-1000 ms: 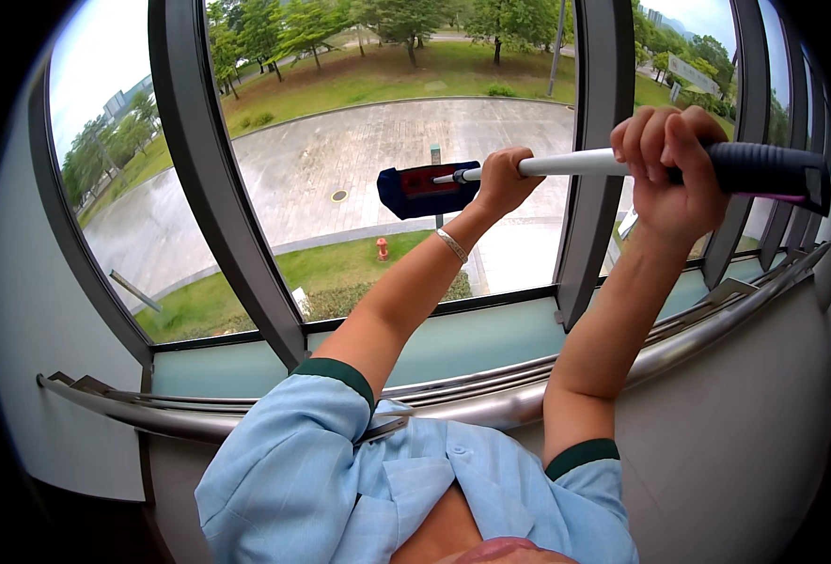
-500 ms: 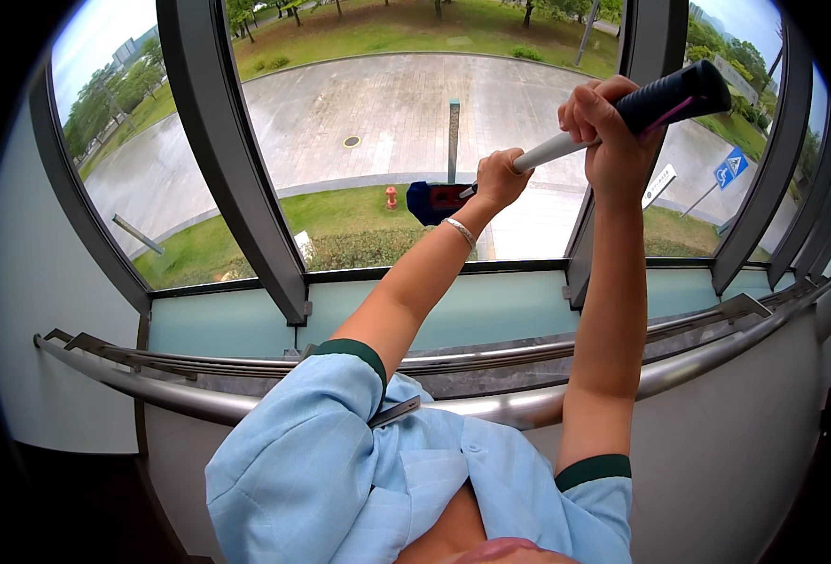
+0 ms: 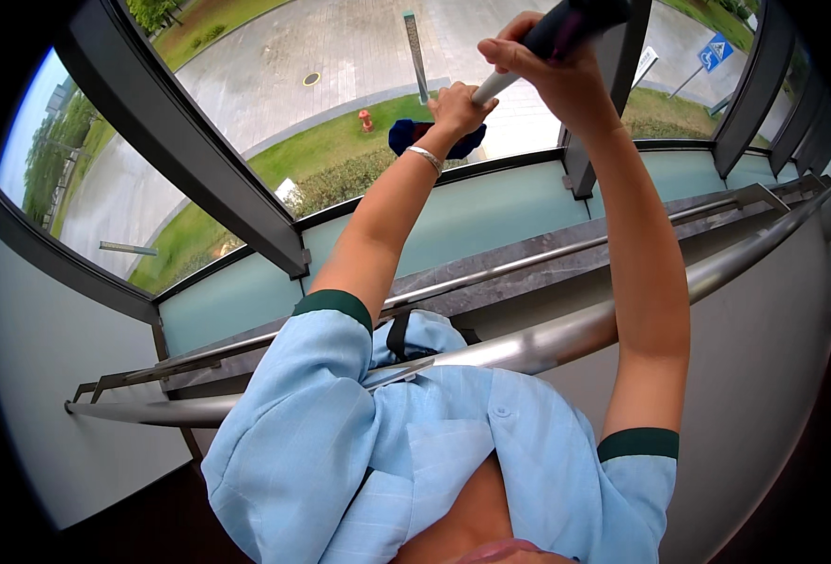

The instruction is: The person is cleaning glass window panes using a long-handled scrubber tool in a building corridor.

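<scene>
Both of my arms stretch up toward a large window pane (image 3: 340, 103). They hold a mop with a pale pole (image 3: 497, 88), a black ribbed grip (image 3: 575, 26) and a dark blue cloth head (image 3: 472, 141). Lower on the pole, my left hand (image 3: 460, 110), with a silver bracelet at its wrist, is closed round it. My right hand (image 3: 566, 85) grips the upper end by the black grip. My left hand and wrist partly hide the mop head, which appears against the window; I cannot tell whether it touches the glass.
A thick metal handrail (image 3: 519, 352) crosses in front of my body, with a thinner rail (image 3: 505, 276) behind it. Dark window posts (image 3: 185, 141) divide the panes, above frosted lower panels (image 3: 472, 221). Paving, grass and a red hydrant (image 3: 366, 120) show outside.
The view has turned and tilted, so the window frame slants more. Both hands and the mop sit higher and further left in view. My grip on the pole stays.
</scene>
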`<state>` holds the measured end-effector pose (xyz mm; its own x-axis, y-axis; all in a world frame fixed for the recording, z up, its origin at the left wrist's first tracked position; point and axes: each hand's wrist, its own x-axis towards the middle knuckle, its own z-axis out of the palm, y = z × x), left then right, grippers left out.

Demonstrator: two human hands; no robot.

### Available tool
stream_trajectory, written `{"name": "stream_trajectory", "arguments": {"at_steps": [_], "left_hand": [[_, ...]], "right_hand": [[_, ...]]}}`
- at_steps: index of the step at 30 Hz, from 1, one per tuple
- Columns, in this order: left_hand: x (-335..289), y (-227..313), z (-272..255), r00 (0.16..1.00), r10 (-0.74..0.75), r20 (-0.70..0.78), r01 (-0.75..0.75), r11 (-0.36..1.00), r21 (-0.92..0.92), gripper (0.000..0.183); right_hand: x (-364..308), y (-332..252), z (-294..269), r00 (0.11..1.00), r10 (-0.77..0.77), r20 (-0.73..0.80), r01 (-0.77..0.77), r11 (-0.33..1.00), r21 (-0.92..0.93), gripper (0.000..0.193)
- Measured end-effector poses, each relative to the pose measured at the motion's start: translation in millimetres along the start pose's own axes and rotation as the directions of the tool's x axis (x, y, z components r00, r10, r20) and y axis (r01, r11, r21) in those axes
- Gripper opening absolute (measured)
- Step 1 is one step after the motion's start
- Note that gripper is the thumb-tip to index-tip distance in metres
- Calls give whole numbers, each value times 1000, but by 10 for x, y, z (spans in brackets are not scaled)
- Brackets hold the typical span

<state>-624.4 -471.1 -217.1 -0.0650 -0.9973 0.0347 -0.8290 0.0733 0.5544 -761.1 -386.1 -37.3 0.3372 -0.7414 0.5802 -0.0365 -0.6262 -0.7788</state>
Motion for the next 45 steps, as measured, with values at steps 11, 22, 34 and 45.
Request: {"name": "stream_trajectory", "arguments": {"at_steps": [11, 22, 34, 45], "left_hand": [[52, -738, 552, 979, 69, -192, -86, 993, -83, 45], [-204, -204, 642, 921, 150, -360, -319, 820, -475, 20], [-1002, 2399, -850, 432, 898, -80, -895, 416, -160, 25], [-769, 3475, -1137, 285, 891, 353, -958, 264, 109, 30]], "right_hand": [[-127, 198, 465, 958, 225, 176, -237, 970, 50, 26], [-287, -400, 161, 999, 29, 26, -25, 990, -140, 19], [-1558, -2356, -1470, 485, -753, -444, 634, 653, -414, 46], [-2469, -1995, -2093, 382, -797, -467, 586, 600, -545, 24]]}}
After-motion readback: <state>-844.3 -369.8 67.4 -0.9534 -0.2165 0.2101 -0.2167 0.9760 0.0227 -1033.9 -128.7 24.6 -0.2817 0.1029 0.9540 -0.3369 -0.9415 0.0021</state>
